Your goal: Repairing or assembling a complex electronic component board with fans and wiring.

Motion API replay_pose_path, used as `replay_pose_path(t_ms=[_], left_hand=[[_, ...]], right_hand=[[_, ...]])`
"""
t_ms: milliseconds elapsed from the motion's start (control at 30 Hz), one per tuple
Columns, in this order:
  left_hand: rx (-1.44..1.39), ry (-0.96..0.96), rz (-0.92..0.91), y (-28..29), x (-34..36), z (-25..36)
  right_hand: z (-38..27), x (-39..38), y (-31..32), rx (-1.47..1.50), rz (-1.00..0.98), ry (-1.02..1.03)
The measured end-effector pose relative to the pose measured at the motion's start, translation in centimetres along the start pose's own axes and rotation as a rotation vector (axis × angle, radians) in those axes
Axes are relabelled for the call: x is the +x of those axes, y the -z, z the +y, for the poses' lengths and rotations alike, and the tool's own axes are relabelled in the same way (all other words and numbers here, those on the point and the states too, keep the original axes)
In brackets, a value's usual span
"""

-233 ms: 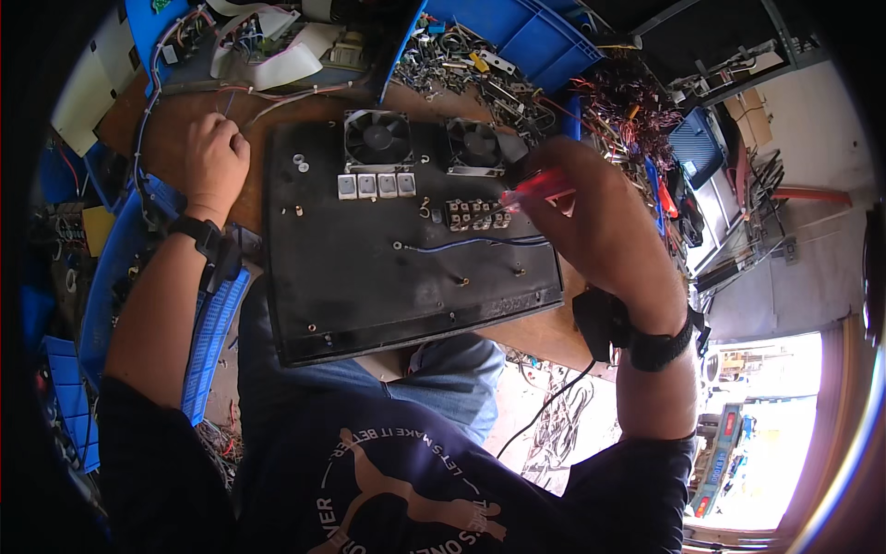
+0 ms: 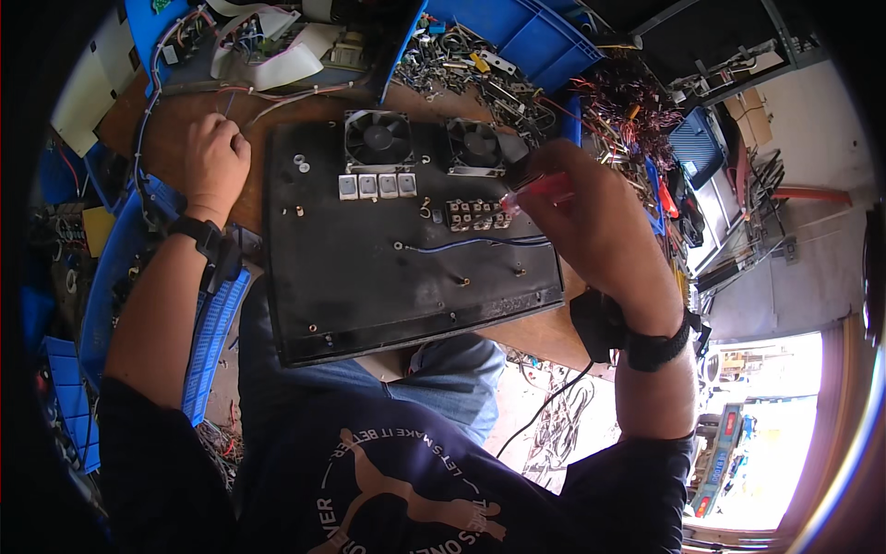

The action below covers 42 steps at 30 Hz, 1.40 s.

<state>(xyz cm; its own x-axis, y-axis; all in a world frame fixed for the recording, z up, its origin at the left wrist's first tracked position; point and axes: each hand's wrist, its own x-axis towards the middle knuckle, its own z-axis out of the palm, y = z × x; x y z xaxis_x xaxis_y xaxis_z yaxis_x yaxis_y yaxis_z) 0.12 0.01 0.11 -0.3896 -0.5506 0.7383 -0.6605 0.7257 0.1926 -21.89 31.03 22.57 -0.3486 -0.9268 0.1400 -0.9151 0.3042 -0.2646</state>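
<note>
My right hand [image 2: 595,212] grips a screwdriver with a translucent red handle [image 2: 544,189], angled down toward a terminal block [image 2: 475,215]; its tip is hard to make out. The block sits on a black panel [image 2: 360,286] with two cooling fans [image 2: 378,138], several white square parts [image 2: 367,186], small posts and a blue lead [image 2: 443,243] with a ring end. My left hand [image 2: 217,157] rests left of the panel with curled fingers near thin wires [image 2: 263,90]; what they hold, if anything, is hidden.
The wooden bench [image 2: 171,111] carries electronics with ribbon cables [image 2: 277,51]. Behind and right are a blue bin [image 2: 531,32], piles of small parts [image 2: 452,69] and tangled wire [image 2: 628,102]. A blue perforated crate [image 2: 212,346] stands left. A bright doorway shows at lower right.
My right hand has turned slightly around the screwdriver, shifting the red handle a little. My left hand and the panel look unmoved.
</note>
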Motion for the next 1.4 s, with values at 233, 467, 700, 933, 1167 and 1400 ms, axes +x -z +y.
replay_pose_path(t_ms=[233, 467, 700, 933, 1167, 1400], left_hand=[[-0.025, -0.017, 0.016, -0.2, -0.3, 0.0], [-0.007, -0.021, -0.007, -0.5, -0.3, 0.0], [0.023, -0.071, -0.067, -1.8, -0.7, -2.8], [-0.012, -0.053, -0.085, -1.8, -0.1, -2.3], [0.016, -0.083, -0.071, -1.9, -0.5, -3.3], [0.064, -0.055, -0.113, -1.8, 0.1, -2.3]], right_hand=[[0.6, -0.4, 0.6, -0.002, 0.025, 0.05], [1.4, -1.6, 2.6, -0.121, 0.162, 0.014], [5.6, -10.6, 4.3, 0.231, 0.644, -0.273], [11.0, -22.5, -1.9, 0.336, 0.83, -0.711], [13.0, -21.3, -7.3, 0.194, 0.871, -0.687], [13.3, -19.1, -9.5, 0.021, 0.685, -0.771]])
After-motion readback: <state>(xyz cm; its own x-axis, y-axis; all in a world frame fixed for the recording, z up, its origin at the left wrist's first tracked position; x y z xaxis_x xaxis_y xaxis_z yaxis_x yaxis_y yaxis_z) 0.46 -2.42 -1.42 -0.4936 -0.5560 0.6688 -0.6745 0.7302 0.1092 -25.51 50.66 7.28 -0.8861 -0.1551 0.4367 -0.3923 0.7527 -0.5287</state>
